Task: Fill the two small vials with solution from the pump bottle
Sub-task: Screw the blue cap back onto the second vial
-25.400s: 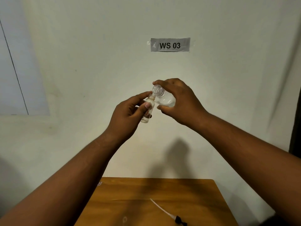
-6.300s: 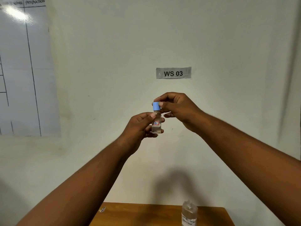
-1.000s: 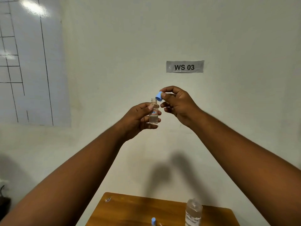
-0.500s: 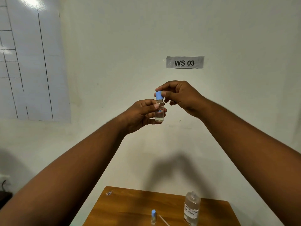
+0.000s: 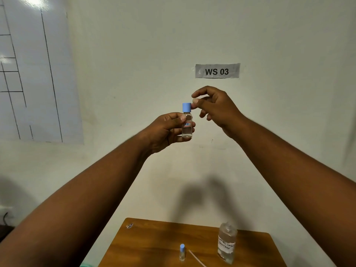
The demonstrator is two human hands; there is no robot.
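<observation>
The left hand [image 5: 165,130] gripped a small vial [image 5: 187,127] upright in front of the wall, thumb and fingers wrapped round its clear body below a red-edged label. The right hand [image 5: 215,107] sat just beside the blue cap [image 5: 186,107], thumb tip touching its side, fingers loosely curled and holding nothing. Half a second before, that hand had been pinching the cap on top of the vial; a second before, the cap was off and tilted in those fingers, so it was now seated on the neck. Far below, on the wooden table [image 5: 154,245], the second vial [image 5: 182,252] stood capped, near a thin white tube [image 5: 196,258], with the uncapped bottle [image 5: 227,243] to the right, well inside the far edge. Open air lay between hands and table. A "WS 03" sign [image 5: 217,71] hung above.
</observation>
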